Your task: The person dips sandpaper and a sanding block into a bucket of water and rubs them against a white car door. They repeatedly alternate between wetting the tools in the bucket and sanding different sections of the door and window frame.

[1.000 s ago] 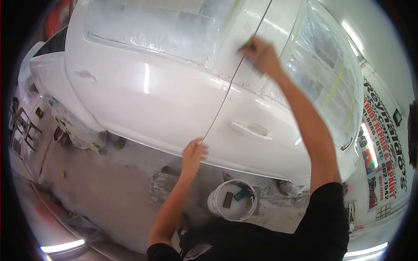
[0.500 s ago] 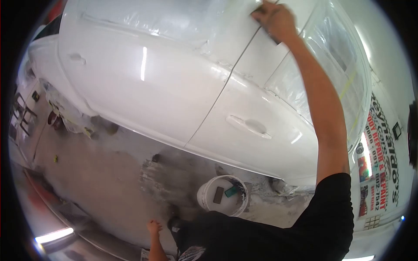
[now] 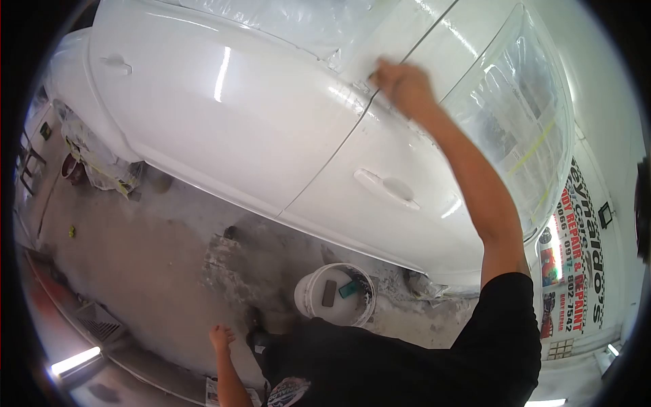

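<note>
My right hand (image 3: 405, 88), blurred by motion, is pressed against the white car's body (image 3: 217, 136) at the seam between its two doors, just below the window line. Fingers closed, it holds a dark flat pad, mostly hidden under the palm; only a dark edge shows by the fingertips. Low beside my body hangs my left hand (image 3: 222, 336), its fingers loosely bent and apart, with nothing in them. To the right of the seam is a door handle (image 3: 386, 188). Clear plastic film (image 3: 291, 24) covers the windows.
A white bucket (image 3: 302, 295) stands on the floor by my feet, with a grey block (image 3: 329, 293) and a teal block (image 3: 348, 289) in it. Behind me is another vehicle (image 3: 68, 298). A printed banner (image 3: 576, 264) hangs at right.
My right hand has moved down and left along the door seam, from the pillar to near the window line. The view has shifted slightly. My left hand still hangs low.
</note>
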Available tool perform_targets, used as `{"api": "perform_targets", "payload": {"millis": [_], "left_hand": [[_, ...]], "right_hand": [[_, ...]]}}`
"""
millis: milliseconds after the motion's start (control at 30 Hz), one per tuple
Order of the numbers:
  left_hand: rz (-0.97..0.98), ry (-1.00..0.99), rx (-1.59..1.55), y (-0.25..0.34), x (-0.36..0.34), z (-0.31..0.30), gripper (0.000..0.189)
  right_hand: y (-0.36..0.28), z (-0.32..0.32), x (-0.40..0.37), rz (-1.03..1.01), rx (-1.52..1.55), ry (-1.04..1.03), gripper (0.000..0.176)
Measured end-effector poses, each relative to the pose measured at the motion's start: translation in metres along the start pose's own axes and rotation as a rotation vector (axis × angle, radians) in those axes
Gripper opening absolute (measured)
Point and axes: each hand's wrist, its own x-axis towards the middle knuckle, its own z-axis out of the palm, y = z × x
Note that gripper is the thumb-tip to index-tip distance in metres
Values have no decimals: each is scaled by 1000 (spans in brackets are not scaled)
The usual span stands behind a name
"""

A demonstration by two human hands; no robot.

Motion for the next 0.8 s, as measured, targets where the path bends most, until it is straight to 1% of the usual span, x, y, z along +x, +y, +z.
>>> {"api": "perform_targets", "payload": {"millis": [33, 100, 167, 200, 233, 267, 300, 333, 367, 433, 467, 500, 533, 567, 633, 667, 767, 800], "left_hand": [[-7, -16, 18, 1, 1, -2, 24], [-13, -8, 46, 10, -1, -6, 26], [-31, 34, 66, 12, -9, -6, 26], [-34, 26, 63, 9, -13, -9, 27], [-32, 22, 59, 3, -11, -21, 27], [-24, 12, 51, -1, -6, -27, 27], [-64, 16, 63, -12, 0, -30, 27], [-102, 23, 83, -23, 6, -38, 27], [-136, 36, 108, -24, 12, -43, 27], [-108, 98, 81, -17, 6, -43, 24], [-102, 124, 64, -17, 4, -38, 22], [-88, 78, 56, -16, 6, -36, 26], [-77, 36, 43, -18, 11, -38, 31], [-63, 0, 34, -21, 13, -43, 36], [-62, 8, 40, -22, 11, -34, 37], [-55, 14, 49, -19, 11, -31, 38], [-66, 77, 16, -8, 7, -14, 27], [-41, 55, -3, -3, 7, -12, 27]], "right_hand": [[-31, -28, 14, 153, -123, -442, 20], [-14, -34, 24, 51, -83, -372, 21], [26, -48, 56, 340, 235, -170, 26], [31, -77, 83, 516, 258, -211, 29], [23, -86, 86, 495, 175, -214, 28], [11, -70, 74, 428, 71, -228, 27], [3, -36, 50, 357, -38, -240, 28], [5, 16, 9, 59, 13, 86, 28], [-35, -33, 32, 226, -38, -469, 30], [-13, -38, 50, 126, -77, -338, 28], [6, -47, 70, 267, 39, -283, 29], [20, -63, 92, 406, 156, -235, 30], [31, -65, 102, 385, 154, -158, 31], [23, -48, 91, 328, 78, -145, 31], [-12, -10, 52, 210, -77, -118, 31], [-39, -15, 51, 257, -56, -368, 32], [-15, -25, 67, 111, -3, -326, 32], [-2, -41, 78, 120, 53, -221, 29]]}}
